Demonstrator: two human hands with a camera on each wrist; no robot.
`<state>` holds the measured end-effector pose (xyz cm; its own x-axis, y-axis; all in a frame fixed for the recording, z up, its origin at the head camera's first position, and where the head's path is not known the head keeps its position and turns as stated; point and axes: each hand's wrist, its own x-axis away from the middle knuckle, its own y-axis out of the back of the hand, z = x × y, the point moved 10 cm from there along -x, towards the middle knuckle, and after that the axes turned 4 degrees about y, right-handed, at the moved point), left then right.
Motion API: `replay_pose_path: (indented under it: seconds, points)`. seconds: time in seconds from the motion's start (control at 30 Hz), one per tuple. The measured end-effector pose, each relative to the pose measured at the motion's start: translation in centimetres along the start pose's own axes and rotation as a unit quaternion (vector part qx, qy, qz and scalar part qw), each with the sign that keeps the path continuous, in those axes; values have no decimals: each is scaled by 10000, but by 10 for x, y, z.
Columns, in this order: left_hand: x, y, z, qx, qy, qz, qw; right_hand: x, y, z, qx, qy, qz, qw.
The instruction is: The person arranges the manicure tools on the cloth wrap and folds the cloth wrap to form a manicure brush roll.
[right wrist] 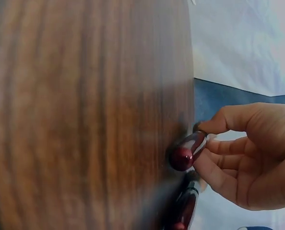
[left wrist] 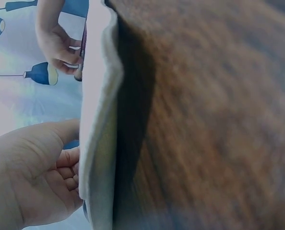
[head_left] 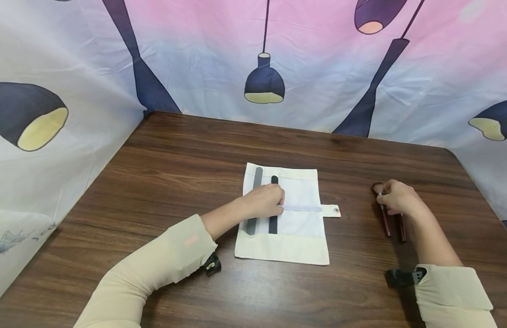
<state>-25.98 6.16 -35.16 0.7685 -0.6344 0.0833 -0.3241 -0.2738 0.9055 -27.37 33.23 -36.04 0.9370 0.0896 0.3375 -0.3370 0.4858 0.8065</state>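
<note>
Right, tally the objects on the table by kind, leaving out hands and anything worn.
White fabric case: 1
Flat strips, one grey strip and one black strip: 2
Red-handled brushes: 2
Total: 5

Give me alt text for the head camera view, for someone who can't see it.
A person's right hand pinches a red-handled brush beside a similar handle at the right of a dark wooden table; the left hand is over an open white cloth case with a gray strip and a black strip. A lamp-print backdrop hangs behind.
</note>
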Motion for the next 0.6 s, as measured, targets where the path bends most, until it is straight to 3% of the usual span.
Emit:
replay_pose_path:
  seconds: [0.23, 0.4, 0.5, 0.6]
  points:
    - [1, 1, 0, -18, 15, 7, 10000, 1, 6, 14, -162, 293, -411, 9986]
    - [1, 1, 1, 42, 29, -1, 10000, 2, 10, 29, -605, 552, -800, 9934]
    - [1, 1, 0, 35, 20, -8, 10000, 1, 11, 39, -1196, 720, -982, 9853]
    - [1, 1, 0, 22, 14, 2, 10000, 0, 10, 52, -1985, 961, -1101, 9691]
